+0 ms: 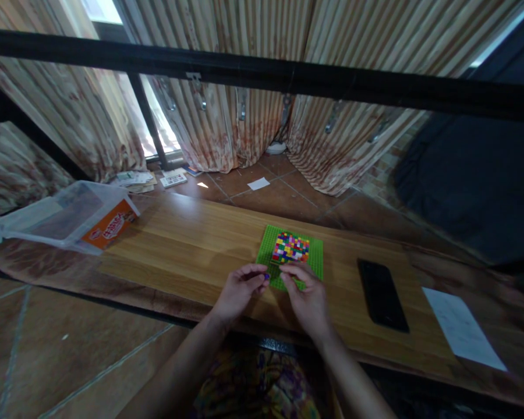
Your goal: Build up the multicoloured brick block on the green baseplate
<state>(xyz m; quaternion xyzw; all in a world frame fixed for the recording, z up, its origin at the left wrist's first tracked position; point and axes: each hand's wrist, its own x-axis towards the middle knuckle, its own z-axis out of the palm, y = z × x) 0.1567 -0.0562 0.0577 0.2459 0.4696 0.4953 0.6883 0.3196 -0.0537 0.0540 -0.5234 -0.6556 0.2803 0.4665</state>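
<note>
A green studded baseplate (317, 250) lies on the wooden board, with a block of small multicoloured bricks (291, 247) built up on it. Beside the plate's left near corner, my left hand (240, 289) pinches a tiny purple-blue brick (266, 276) between thumb and fingertips. My right hand (308, 291) is over the plate's near right part, its thumb and forefinger closed together just in front of the bricks. Whatever those fingertips hold, if anything, is too small to make out. Both hands partly cover the near edge of the plate.
The wooden board (192, 238) carries a black phone (382, 294) on the right. A white paper (463, 326) lies past it. At the left stands a clear plastic bin (76, 215) with an orange label. A black metal bar (262, 67) crosses in front of the curtains (262, 29).
</note>
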